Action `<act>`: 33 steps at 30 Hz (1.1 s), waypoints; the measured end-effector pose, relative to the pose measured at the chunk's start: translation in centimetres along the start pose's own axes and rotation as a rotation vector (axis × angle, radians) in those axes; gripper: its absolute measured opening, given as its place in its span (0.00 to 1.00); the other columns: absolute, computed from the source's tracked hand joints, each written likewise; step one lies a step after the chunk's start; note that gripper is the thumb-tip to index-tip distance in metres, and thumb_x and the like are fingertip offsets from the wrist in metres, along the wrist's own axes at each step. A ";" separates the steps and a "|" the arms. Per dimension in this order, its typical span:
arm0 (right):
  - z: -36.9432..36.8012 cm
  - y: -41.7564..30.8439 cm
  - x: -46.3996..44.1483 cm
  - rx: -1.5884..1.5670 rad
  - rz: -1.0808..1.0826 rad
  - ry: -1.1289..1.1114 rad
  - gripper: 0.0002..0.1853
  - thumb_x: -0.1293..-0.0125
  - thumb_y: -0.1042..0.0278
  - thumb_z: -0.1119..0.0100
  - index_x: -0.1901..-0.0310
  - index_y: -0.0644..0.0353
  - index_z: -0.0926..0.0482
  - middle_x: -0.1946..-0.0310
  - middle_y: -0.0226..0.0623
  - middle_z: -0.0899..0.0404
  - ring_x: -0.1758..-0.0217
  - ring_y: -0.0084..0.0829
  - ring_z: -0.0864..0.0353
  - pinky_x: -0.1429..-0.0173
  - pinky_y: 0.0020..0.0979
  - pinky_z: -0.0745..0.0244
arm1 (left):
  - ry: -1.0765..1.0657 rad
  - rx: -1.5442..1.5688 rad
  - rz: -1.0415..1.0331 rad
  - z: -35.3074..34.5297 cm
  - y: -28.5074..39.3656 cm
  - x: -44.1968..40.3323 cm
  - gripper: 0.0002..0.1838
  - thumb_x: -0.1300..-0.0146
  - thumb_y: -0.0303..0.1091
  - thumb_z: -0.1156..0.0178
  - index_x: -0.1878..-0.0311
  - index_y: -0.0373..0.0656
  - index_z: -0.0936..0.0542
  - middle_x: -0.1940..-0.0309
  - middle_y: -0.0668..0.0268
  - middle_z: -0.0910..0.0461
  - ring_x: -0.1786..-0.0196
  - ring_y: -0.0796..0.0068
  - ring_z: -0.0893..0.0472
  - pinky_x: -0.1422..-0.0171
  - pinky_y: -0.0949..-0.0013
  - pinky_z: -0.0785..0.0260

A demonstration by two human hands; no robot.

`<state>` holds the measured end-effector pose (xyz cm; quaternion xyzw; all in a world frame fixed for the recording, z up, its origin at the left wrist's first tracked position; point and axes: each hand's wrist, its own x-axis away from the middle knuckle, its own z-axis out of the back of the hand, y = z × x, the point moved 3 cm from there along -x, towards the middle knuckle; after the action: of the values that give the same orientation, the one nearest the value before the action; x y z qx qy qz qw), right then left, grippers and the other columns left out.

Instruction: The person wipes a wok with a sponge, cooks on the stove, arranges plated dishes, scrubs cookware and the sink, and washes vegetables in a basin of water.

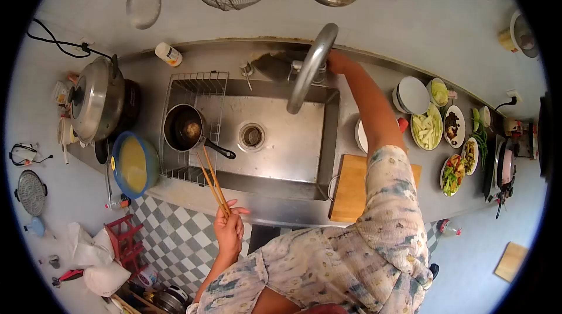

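My left hand [229, 227] is closed round a pair of wooden chopsticks [213, 185], their tips pointing up toward a small dark pot [184, 128]. That pot sits on a wire rack [193, 164] at the left of the steel sink [281, 156], with a brownish lump [191, 129] inside. My right arm stretches across the counter to the base of the curved faucet [313, 68]. There my right hand [335, 62] is at the faucet's right side, its fingers mostly hidden behind the faucet.
A cutting board [350, 188] lies right of the sink under my right arm. Bowls and plates of cut vegetables [427, 126] stand farther right. A blue basin [133, 164] of yellowish liquid and a large lidded pot [98, 100] are at left.
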<state>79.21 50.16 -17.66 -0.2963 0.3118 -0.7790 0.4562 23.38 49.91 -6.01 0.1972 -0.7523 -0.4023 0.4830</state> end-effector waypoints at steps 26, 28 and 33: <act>-5.8 -4.0 13.2 0.718 -0.283 0.061 0.22 0.52 0.60 0.39 0.53 0.57 0.21 0.60 0.50 0.20 0.56 0.51 0.22 0.51 0.44 0.27 | 0.089 0.128 -0.146 7.9 2.4 6.5 0.13 0.34 0.25 0.51 0.47 0.37 0.31 0.67 0.58 0.21 0.86 0.91 0.43 0.86 0.84 0.49; -7.1 -8.7 15.4 0.607 -0.318 0.162 0.26 0.50 0.58 0.40 0.48 0.59 0.23 0.56 0.47 0.20 0.55 0.47 0.21 0.49 0.40 0.27 | 0.133 0.154 -0.173 11.0 2.8 7.2 0.13 0.34 0.25 0.51 0.47 0.37 0.31 0.67 0.58 0.21 0.87 0.91 0.43 0.87 0.85 0.50; -14.8 -14.9 19.4 -0.729 -0.201 0.281 0.19 0.43 0.67 0.49 0.49 0.61 0.25 0.56 0.34 0.23 0.54 0.31 0.24 0.50 0.30 0.29 | 0.212 0.190 -0.251 20.0 3.2 8.9 0.13 0.34 0.24 0.52 0.47 0.37 0.30 0.67 0.57 0.21 0.87 0.91 0.44 0.88 0.84 0.50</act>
<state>52.39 41.76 -12.33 -0.3581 0.5965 -0.6912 0.1957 1.89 54.10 -2.60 0.3755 -0.7013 -0.3636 0.4848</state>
